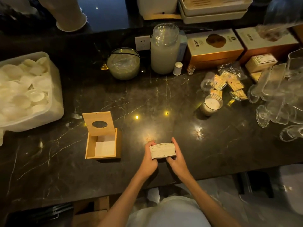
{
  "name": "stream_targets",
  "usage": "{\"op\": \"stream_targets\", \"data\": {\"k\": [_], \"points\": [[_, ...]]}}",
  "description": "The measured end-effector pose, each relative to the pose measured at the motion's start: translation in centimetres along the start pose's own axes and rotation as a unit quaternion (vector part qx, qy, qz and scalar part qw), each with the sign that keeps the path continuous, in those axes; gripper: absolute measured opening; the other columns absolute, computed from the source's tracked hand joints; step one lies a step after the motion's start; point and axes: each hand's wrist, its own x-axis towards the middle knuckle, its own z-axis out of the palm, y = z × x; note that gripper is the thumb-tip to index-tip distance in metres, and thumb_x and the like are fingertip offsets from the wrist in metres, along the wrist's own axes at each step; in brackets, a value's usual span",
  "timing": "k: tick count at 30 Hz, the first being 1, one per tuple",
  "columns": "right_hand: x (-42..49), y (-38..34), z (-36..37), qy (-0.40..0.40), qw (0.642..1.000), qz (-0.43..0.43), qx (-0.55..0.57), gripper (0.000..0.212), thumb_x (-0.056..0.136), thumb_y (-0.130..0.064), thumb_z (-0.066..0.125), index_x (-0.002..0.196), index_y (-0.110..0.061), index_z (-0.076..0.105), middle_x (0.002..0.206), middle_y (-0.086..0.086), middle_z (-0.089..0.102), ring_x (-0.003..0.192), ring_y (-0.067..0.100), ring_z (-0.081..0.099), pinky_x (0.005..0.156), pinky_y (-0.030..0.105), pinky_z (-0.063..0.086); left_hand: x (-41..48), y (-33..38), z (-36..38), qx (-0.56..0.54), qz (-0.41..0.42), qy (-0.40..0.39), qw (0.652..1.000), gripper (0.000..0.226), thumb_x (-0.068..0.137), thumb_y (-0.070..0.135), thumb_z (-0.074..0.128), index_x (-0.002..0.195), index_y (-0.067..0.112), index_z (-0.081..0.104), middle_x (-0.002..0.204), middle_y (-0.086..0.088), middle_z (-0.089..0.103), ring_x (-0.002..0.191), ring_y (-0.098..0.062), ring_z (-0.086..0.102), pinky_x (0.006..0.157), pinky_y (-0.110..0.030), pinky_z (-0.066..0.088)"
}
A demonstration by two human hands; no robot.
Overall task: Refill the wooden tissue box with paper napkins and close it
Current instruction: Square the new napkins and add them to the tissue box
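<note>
A thick stack of white paper napkins (pixel 163 150) is held just above the dark marble counter, near its front edge. My left hand (pixel 150 158) grips the stack's left end and my right hand (pixel 177 158) grips its right end. To the left stands the wooden tissue box (pixel 89 148), open, with its lid (pixel 98 118) tipped up at the back; the lid has an oval hole. A few white napkins (pixel 105 147) lie inside the box, towards its right side.
A white plastic tub of round lids (pixel 55 89) sits at the far left. A glass bowl (pixel 123 63) and tall jar (pixel 164 53) stand at the back. A candle glass (pixel 211 104), packets (pixel 229 82) and clear glassware (pixel 278 102) crowd the right.
</note>
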Motion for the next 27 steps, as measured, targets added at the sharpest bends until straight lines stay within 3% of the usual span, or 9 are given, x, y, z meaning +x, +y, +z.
{"op": "stream_targets", "data": {"k": [3, 5, 9, 11, 14, 16, 19, 23, 27], "points": [[0.0, 0.3, -0.1, -0.002, 1.000, -0.013, -0.001, 0.073, 0.090, 0.004, 0.059, 0.153, -0.018, 0.027, 0.152, -0.003, 0.040, 0.139, 0.008, 0.038, 0.116, 0.032, 0.033, -0.1, 0.0, -0.1, -0.021, -0.010, 0.000, 1.000, 0.055, 0.089, -0.015, 0.050, 0.122, 0.025, 0.033, 0.145, -0.007, 0.036, 0.138, -0.016, 0.037, 0.109, -0.017, 0.038], [0.1, 0.3, -0.7, 0.002, 0.999, -0.045, -0.022, 0.061, 0.089, 0.003, 0.062, 0.142, -0.020, 0.042, 0.140, -0.002, 0.052, 0.131, 0.005, 0.046, 0.110, 0.029, 0.040, -0.3, 0.1, -0.5, -0.035, -0.015, 0.005, 0.999, 0.048, 0.092, -0.009, 0.055, 0.121, 0.026, 0.039, 0.136, 0.000, 0.047, 0.132, -0.013, 0.046, 0.101, -0.013, 0.043], [0.4, -0.6, -3.4, -0.061, 0.989, -0.090, -0.100, 0.044, 0.087, -0.011, 0.071, 0.119, -0.037, 0.056, 0.119, -0.015, 0.063, 0.114, -0.007, 0.056, 0.097, 0.017, 0.047, -0.2, 0.5, -2.3, 0.005, -0.051, -0.030, 0.998, 0.040, 0.094, 0.003, 0.059, 0.125, 0.023, 0.044, 0.125, 0.007, 0.056, 0.126, -0.009, 0.051, 0.094, -0.013, 0.047], [0.7, -1.2, -4.8, -0.085, 0.991, -0.057, -0.082, 0.038, 0.085, -0.018, 0.075, 0.118, -0.031, 0.062, 0.116, -0.009, 0.068, 0.109, 0.002, 0.063, 0.093, 0.023, 0.053, 0.1, 1.2, -3.4, -0.020, -0.096, -0.079, 0.992, 0.041, 0.095, 0.007, 0.059, 0.129, 0.022, 0.045, 0.129, 0.003, 0.055, 0.126, -0.012, 0.051, 0.098, -0.021, 0.050], [1.1, -2.7, -6.0, -0.125, 0.989, 0.071, 0.024, 0.029, 0.091, -0.027, 0.066, 0.119, -0.019, 0.065, 0.115, 0.006, 0.071, 0.103, 0.014, 0.069, 0.085, 0.029, 0.058, 0.3, 3.0, -4.2, -0.170, -0.200, -0.111, 0.958, 0.036, 0.096, 0.016, 0.058, 0.131, 0.017, 0.048, 0.131, -0.009, 0.058, 0.121, -0.022, 0.058, 0.099, -0.035, 0.053], [1.3, -3.3, -6.5, -0.168, 0.968, 0.159, 0.093, 0.035, 0.094, -0.034, 0.061, 0.122, -0.014, 0.062, 0.117, 0.010, 0.070, 0.108, 0.022, 0.068, 0.091, 0.039, 0.057, 0.2, 3.9, -4.1, -0.288, -0.250, -0.113, 0.917, 0.033, 0.098, 0.019, 0.053, 0.131, 0.012, 0.049, 0.130, -0.014, 0.061, 0.121, -0.027, 0.059, 0.096, -0.036, 0.053], [1.7, -3.5, -7.1, -0.197, 0.951, 0.210, 0.112, 0.042, 0.092, -0.033, 0.064, 0.127, -0.010, 0.057, 0.122, 0.015, 0.067, 0.112, 0.029, 0.066, 0.095, 0.045, 0.055, 0.0, 4.5, -3.7, -0.370, -0.275, -0.113, 0.880, 0.035, 0.099, 0.019, 0.050, 0.133, 0.010, 0.047, 0.131, -0.017, 0.063, 0.123, -0.032, 0.060, 0.096, -0.043, 0.054], [2.7, -4.3, -9.0, -0.337, 0.900, 0.270, 0.059, 0.060, 0.084, -0.023, 0.075, 0.138, -0.013, 0.050, 0.133, 0.020, 0.060, 0.119, 0.036, 0.061, 0.099, 0.052, 0.051, -0.5, 5.3, -4.1, -0.299, -0.272, -0.156, 0.901, 0.043, 0.098, 0.015, 0.055, 0.138, 0.006, 0.042, 0.133, -0.016, 0.059, 0.123, -0.030, 0.060, 0.092, -0.042, 0.057], [3.5, -6.5, -7.9, -0.451, 0.853, 0.254, -0.066, 0.076, 0.076, -0.043, 0.079, 0.140, -0.014, 0.049, 0.139, 0.014, 0.056, 0.129, 0.030, 0.053, 0.104, 0.047, 0.047, -1.0, 6.4, -5.6, -0.229, -0.273, -0.220, 0.908, 0.045, 0.096, 0.014, 0.060, 0.137, 0.008, 0.045, 0.134, -0.015, 0.058, 0.125, -0.028, 0.059, 0.096, -0.042, 0.055]]}}
